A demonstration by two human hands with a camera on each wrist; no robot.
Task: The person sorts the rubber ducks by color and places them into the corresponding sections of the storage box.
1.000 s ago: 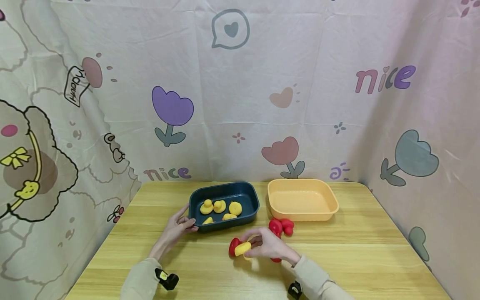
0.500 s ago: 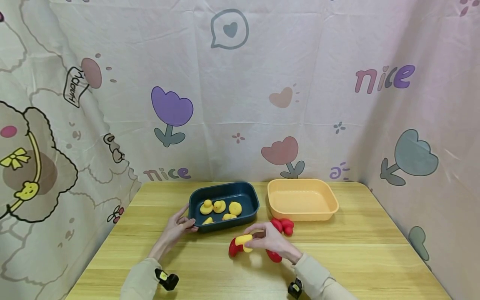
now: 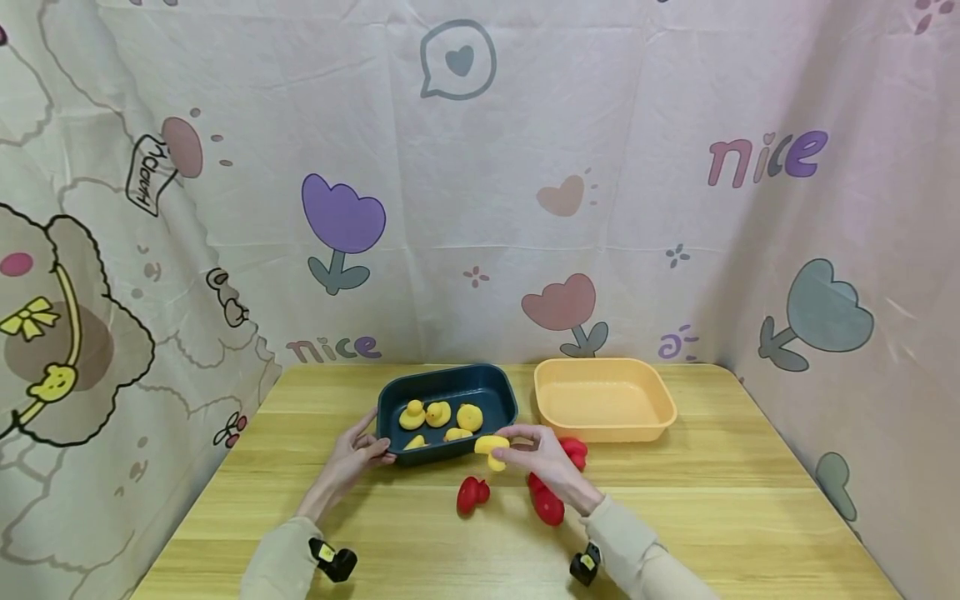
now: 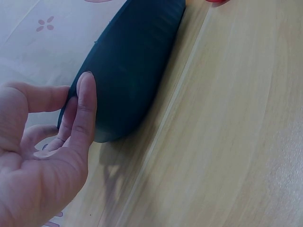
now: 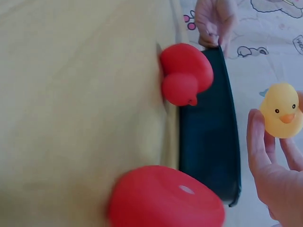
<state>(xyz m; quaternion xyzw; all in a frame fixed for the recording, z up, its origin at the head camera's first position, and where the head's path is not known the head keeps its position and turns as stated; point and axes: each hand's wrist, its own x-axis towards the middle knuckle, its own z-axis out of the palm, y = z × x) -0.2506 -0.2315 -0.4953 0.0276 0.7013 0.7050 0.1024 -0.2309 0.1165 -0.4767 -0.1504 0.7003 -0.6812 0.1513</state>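
My left hand (image 3: 351,454) pinches the near left corner of a dark blue tray (image 3: 438,452), thumb and fingers on its rim. Several yellow rubber ducks (image 3: 470,417) sit in that tray. Between the fingertips of my right hand (image 3: 543,460) is another yellow rubber duck (image 5: 281,111), held up at the tray's near right edge. A red rubber duck (image 3: 472,497) lies on the table in front of the tray. More red ducks (image 3: 547,504) lie beneath and behind my right hand, partly covered by it.
A light orange tray (image 3: 607,432) with nothing in it stands to the right of the blue one. Both are near the far edge of the wooden table (image 3: 712,500). A patterned cloth (image 3: 465,208) hangs behind and at the sides.
My right hand has lifted the yellow duck away from beside the red duck and carried it up to the blue tray's near edge. The left hand has stayed at the rim.
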